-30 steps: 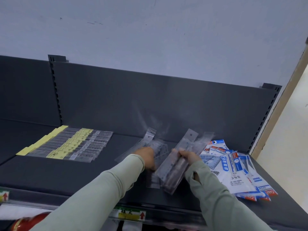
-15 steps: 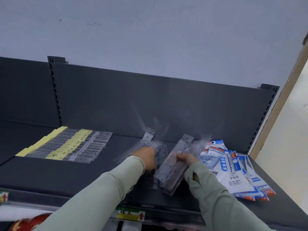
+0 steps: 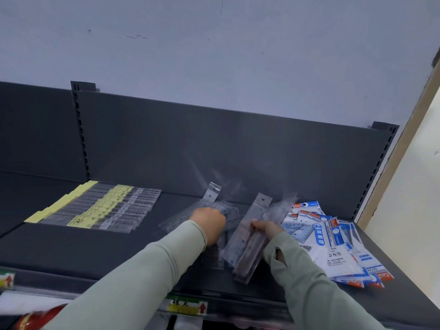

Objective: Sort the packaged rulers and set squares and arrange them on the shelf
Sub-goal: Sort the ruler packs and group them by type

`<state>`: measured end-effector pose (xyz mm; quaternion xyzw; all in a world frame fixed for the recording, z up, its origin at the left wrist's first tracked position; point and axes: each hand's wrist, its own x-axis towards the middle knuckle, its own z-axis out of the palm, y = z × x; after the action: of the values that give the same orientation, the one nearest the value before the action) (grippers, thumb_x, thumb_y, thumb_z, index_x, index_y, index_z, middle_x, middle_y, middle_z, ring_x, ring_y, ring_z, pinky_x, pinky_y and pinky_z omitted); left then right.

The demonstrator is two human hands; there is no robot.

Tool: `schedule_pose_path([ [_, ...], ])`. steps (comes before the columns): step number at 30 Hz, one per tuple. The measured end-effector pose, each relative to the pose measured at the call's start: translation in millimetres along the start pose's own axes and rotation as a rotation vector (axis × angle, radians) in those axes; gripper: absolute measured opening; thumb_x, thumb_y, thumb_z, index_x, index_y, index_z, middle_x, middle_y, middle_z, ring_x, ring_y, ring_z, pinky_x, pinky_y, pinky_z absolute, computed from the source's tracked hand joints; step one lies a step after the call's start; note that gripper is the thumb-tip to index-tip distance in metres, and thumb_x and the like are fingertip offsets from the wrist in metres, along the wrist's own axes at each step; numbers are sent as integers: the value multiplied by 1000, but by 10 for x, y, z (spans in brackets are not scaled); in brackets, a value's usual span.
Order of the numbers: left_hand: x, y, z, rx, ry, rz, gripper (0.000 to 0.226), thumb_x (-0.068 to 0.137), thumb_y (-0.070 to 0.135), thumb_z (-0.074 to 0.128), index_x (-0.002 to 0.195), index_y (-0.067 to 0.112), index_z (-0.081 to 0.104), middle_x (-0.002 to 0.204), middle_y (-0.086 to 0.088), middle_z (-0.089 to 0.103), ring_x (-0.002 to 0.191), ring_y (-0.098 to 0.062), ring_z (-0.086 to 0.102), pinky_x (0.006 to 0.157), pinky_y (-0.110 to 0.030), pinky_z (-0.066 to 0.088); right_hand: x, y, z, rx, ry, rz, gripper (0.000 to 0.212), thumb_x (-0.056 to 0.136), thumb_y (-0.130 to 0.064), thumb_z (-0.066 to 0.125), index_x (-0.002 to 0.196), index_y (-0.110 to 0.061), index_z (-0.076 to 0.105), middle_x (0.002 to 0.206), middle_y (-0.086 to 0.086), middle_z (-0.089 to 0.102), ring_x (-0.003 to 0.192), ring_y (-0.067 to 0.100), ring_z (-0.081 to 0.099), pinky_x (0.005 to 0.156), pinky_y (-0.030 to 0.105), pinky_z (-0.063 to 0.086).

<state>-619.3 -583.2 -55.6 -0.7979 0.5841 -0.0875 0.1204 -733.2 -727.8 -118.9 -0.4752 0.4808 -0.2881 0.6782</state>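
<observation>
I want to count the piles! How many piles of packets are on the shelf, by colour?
Clear packets with yellow labels, laid in a neat row: 1 pile
Plain clear ruler packets, under the left hand and right hand: 1 pile
Blue-and-white packets: 1 pile
Total: 3 piles

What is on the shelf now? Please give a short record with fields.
left hand: on loose clear ruler packs
right hand: holds bundle of clear ruler packs
arranged row: clear and yellow ruler packs, left on shelf
blue-white set square packs: loose pile, right
price label: front edge
</observation>
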Motion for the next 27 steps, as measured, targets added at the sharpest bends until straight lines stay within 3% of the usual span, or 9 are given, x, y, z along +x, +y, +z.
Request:
schedule_pose_path([
  [5,-9,-87,27,-86,83,-56,33,94,6,41,124,11,54,123,-10,60,110,-31,60,81,-36,48,44,17,-17,-22,-20,11,94,30,-24,78,119,0,59,103,22,67,90,38,67,85,55,54],
  [9,-21,-212,54,-541,175,-200,31,93,13,43,124,17,45,118,-10,60,105,-32,58,83,-37,44,-102,-47,20,-52,10,8,79,41,-22,75,115,1,61,108,24,65,95,39,65,89,54,51],
  [13,21,-319,27,-883,306,-217,17,93,12,46,99,25,56,93,-4,61,78,-23,54,78,-33,49,47,-25,17,-88,16,6,101,22,-25,75,119,3,60,105,21,66,85,35,65,85,48,55],
  [14,26,-339,25,-851,260,-147,25,92,9,46,100,27,61,94,-2,61,78,-20,56,78,-32,50,72,-27,32,-97,-5,3,95,26,-27,76,115,3,61,97,19,68,79,32,66,81,44,57],
  [16,10,-321,23,-614,99,57,46,90,3,45,120,32,62,119,-2,59,102,-21,58,91,-32,48,17,-59,69,-139,-73,-2,68,41,-31,77,102,-1,65,85,15,70,74,28,69,77,37,58],
  [18,-6,-253,68,-373,-58,228,60,87,-2,45,137,32,50,143,1,43,129,-23,43,104,-34,39,55,-38,64,-174,-22,-21,77,33,-34,74,103,-2,67,96,19,69,87,33,68,85,45,56],
  [20,9,-213,167,-282,-104,338,56,85,-2,48,132,27,54,140,4,46,128,-25,45,98,-37,44,109,1,48,-118,-22,-8,85,29,-30,75,109,-1,65,103,22,67,90,38,67,86,53,54],
  [23,2,-201,147,-315,-128,328,50,85,0,49,127,26,55,128,1,56,114,-27,55,81,-32,45,-14,-33,68,-94,0,26,73,43,-25,75,111,-1,63,103,23,66,89,39,66,86,54,53],
  [27,-49,-129,-1,-134,-152,341,61,89,4,51,143,29,38,136,-8,40,123,-29,44,90,-38,41,-76,-59,57,-73,25,39,61,58,-22,74,114,1,61,91,22,67,82,37,65,88,51,53],
])
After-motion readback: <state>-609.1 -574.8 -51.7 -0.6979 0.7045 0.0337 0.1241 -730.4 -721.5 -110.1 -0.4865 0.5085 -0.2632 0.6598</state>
